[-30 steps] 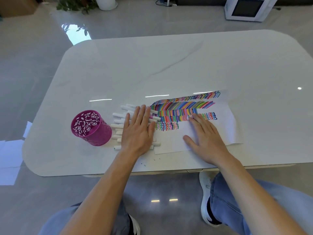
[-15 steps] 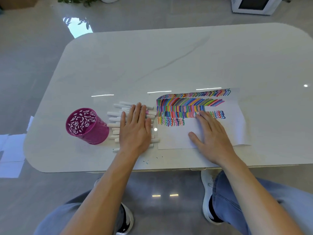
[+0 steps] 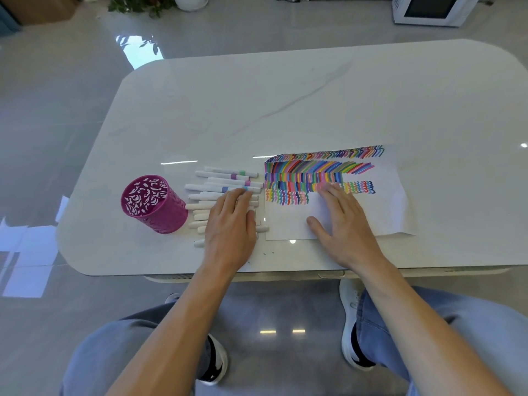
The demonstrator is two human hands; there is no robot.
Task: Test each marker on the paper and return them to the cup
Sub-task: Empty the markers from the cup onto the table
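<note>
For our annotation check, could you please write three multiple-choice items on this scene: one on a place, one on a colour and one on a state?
1. Where does the cup stand?
A. on the floor
B. in the person's lap
C. on the table, left of the markers

2. What colour is the cup?
A. white
B. magenta
C. blue

3. How does the right hand lie?
A. flat on the paper, fingers straight
B. pinching a marker
C. inside the cup

Answers:
1 C, it stands on the white tabletop beside the row of markers.
2 B, its cut-out wall is magenta.
3 A, the palm and straight fingers rest on the paper and hold nothing.
</note>
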